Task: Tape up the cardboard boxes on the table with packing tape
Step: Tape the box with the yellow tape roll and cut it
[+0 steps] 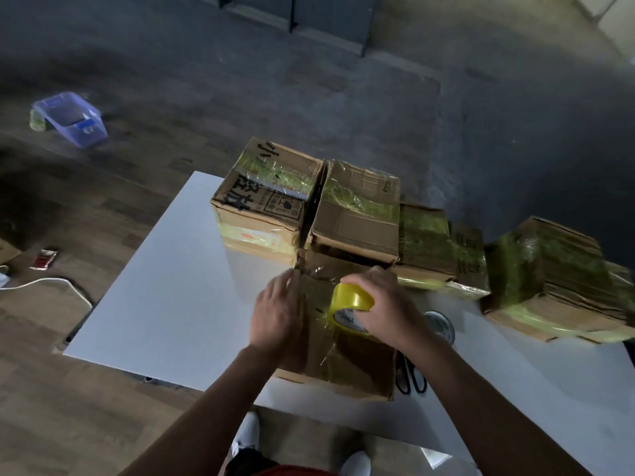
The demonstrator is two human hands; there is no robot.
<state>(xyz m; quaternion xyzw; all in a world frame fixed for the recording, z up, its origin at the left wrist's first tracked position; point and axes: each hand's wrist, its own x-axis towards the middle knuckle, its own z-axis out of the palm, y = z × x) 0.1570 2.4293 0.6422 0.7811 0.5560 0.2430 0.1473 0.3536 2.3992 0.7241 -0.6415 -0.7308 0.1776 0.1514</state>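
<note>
Head view, nearest first: two white shoes (246,431) stand on the wooden floor (68,424) just under the front edge of the white bench (154,304). The cardboard box (347,365) being worked on sits close to that front edge, its near face almost at the lip. A broad stretch of white bench top runs from the box's left side out to the left edge. On its right, black scissors (411,375) lie just beside the box, and a pale tape roll (442,326) lies flat a little farther back.

The box is brown and creased, with clear yellowish tape wrinkled over its top and down the near face. Of the hands, the left hand (276,310) lies flat with straight fingers pressed on the box's top left edge. The right hand (388,304) grips the yellow packing tape roll (350,305), held on the box top.

Behind, touching the box, stand two taller taped boxes side by side: a printed box (266,201) on the left and a plain box (357,214) on the right. Farther right come a lower taped box (429,249) and a taped cardboard bundle (556,280) at the bench's right end.

On the floor to the left lie a white cable (51,282), a red packet (44,259) and, farther off, a purple plastic bin (70,118).
</note>
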